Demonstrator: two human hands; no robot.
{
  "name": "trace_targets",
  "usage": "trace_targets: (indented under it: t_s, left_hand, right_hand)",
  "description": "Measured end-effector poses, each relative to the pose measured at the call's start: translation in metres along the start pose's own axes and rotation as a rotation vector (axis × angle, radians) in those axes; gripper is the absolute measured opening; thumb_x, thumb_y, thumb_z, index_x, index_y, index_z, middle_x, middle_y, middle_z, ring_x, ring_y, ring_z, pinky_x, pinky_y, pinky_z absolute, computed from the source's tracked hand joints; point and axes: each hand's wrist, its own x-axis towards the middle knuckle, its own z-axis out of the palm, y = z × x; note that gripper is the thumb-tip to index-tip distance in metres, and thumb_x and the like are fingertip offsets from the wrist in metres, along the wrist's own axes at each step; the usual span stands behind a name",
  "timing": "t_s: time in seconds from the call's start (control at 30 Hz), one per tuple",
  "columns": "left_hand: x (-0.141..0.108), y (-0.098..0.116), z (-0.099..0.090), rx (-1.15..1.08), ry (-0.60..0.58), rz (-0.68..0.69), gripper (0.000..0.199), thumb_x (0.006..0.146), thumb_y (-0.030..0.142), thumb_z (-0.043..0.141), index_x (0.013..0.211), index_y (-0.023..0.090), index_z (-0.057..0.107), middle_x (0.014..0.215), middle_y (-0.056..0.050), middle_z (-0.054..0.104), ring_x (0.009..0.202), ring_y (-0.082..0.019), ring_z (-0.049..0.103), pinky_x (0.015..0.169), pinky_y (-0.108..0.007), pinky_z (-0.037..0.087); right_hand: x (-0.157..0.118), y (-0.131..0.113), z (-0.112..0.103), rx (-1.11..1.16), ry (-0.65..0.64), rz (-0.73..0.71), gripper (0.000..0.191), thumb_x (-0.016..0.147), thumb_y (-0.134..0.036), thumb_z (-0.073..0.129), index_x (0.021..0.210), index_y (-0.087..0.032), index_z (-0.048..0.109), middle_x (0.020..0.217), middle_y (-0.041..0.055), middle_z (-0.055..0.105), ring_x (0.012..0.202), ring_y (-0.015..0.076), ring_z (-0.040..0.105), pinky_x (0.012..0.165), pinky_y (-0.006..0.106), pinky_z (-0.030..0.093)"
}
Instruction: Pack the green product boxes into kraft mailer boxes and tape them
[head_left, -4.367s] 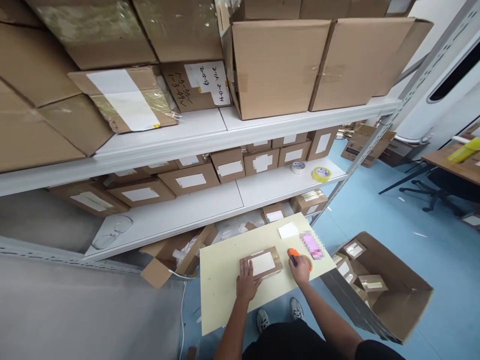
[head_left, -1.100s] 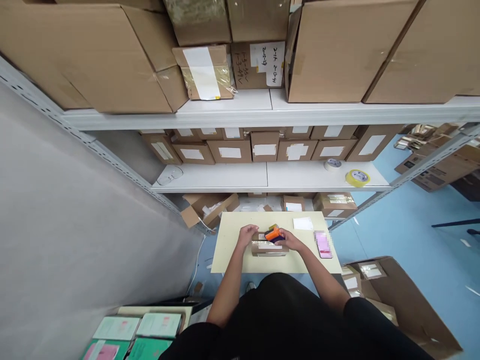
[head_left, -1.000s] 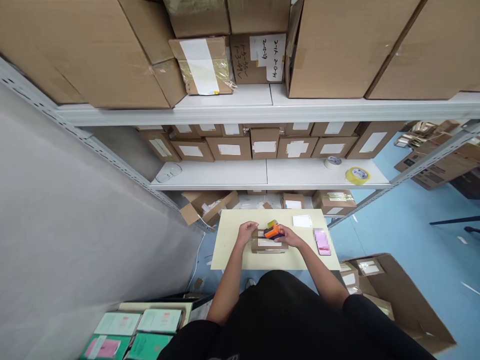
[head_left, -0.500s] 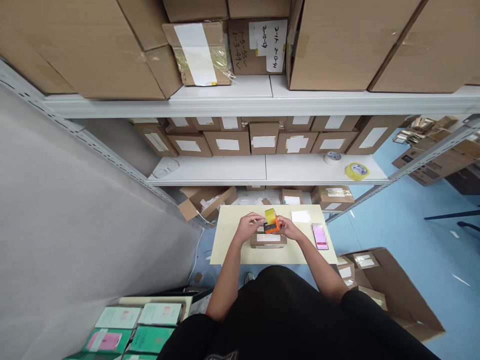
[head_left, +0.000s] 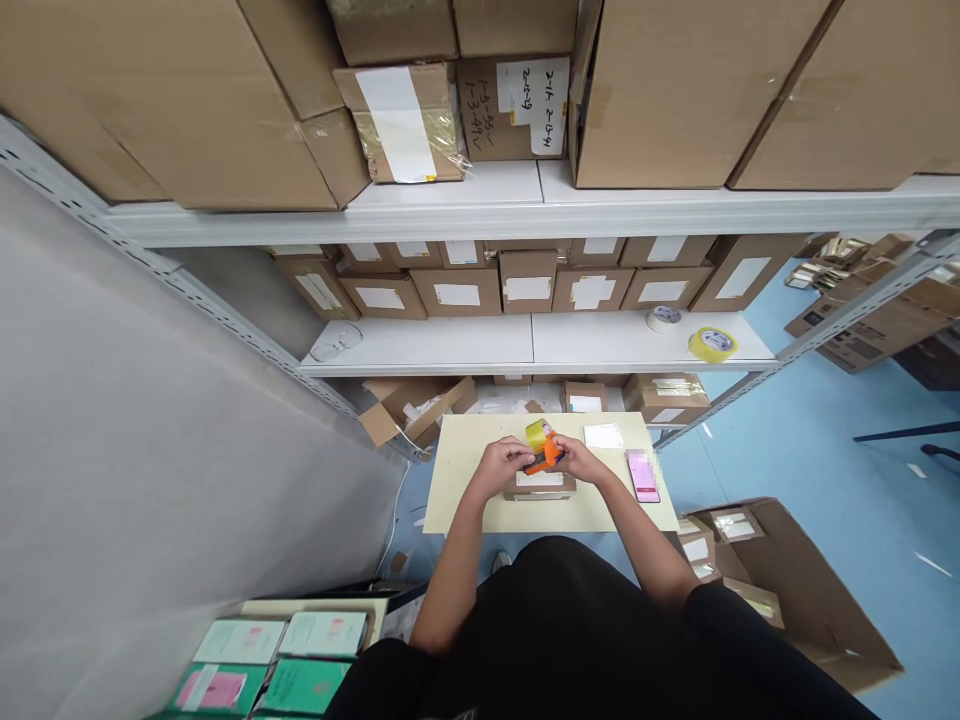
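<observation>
An orange tape dispenser (head_left: 551,452) with a yellow tape roll (head_left: 537,433) is held above a small cardboard box (head_left: 539,493) on the cream table (head_left: 457,480). My right hand (head_left: 577,458) grips the dispenser from the right side. At its left end, my left hand (head_left: 504,465) has its fingers pinched together by the dispenser's edge; what they hold, if anything, is too small to make out. The box has a white label on top, partly covered by the dispenser.
White papers (head_left: 603,436) and a phone with a pink screen (head_left: 642,475) lie on the table's right side. A shelf (head_left: 420,345) with boxes and tape rolls stands beyond. An open carton (head_left: 817,590) is at right, green packages (head_left: 307,682) lower left.
The dispenser has tilted, with its tape roll leaning left. My left fingers have come down and closed beside its edge. The view has shifted slightly.
</observation>
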Motion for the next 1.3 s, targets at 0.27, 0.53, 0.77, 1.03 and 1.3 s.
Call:
trace_targets:
  t_s: [0.27,0.53,0.77,1.03,1.3]
  left_hand:
    - [0.005,-0.014,0.0,-0.155,0.071,-0.045,0.045,0.088,0.061,0.067,0.09,0.019,0.082,0.094,-0.008,0.079,0.091,-0.023,0.071,0.086,-0.033,0.054]
    - [0.008,-0.037,0.003,-0.225,0.089,-0.225,0.052,0.088,0.063,0.064,0.091,0.016,0.083,0.094,-0.01,0.081,0.09,-0.024,0.072,0.081,-0.034,0.055]
    - [0.015,-0.059,0.026,-0.013,0.257,-0.202,0.024,0.084,0.039,0.068,0.074,0.022,0.081,0.088,-0.006,0.081,0.086,-0.024,0.073,0.085,-0.037,0.054]
    - [0.002,-0.083,0.012,-0.005,0.34,-0.271,0.023,0.083,0.038,0.067,0.071,0.023,0.079,0.085,-0.005,0.081,0.087,-0.024,0.074,0.086,-0.035,0.055]
    - [-0.006,-0.13,-0.036,0.075,0.395,-0.348,0.025,0.081,0.04,0.066,0.069,0.021,0.077,0.083,-0.005,0.081,0.083,-0.023,0.072,0.081,-0.033,0.054]
  right_hand:
    - [-0.004,-0.004,0.006,0.019,-0.033,0.016,0.051,0.07,-0.047,0.089,0.11,-0.023,0.069,0.107,0.0041,0.072,0.104,0.0268,0.067,0.098,0.044,0.053]
    - [-0.014,0.009,-0.001,-0.292,0.057,-0.007,0.047,0.082,-0.051,0.078,0.118,-0.022,0.07,0.106,0.0052,0.072,0.094,0.025,0.066,0.087,0.038,0.052]
    - [-0.006,0.032,0.006,-0.478,0.303,0.114,0.048,0.08,-0.07,0.071,0.082,-0.022,0.068,0.07,-0.0007,0.063,0.066,0.0174,0.054,0.063,0.029,0.041]
    - [-0.017,0.035,-0.023,-0.57,0.189,0.215,0.052,0.078,-0.074,0.07,0.07,-0.022,0.063,0.065,-0.0021,0.06,0.062,0.0158,0.052,0.057,0.027,0.033]
    - [-0.013,0.066,-0.037,-0.77,0.13,0.343,0.058,0.076,-0.08,0.068,0.079,-0.022,0.078,0.07,0.004,0.071,0.065,0.02,0.06,0.062,0.028,0.037]
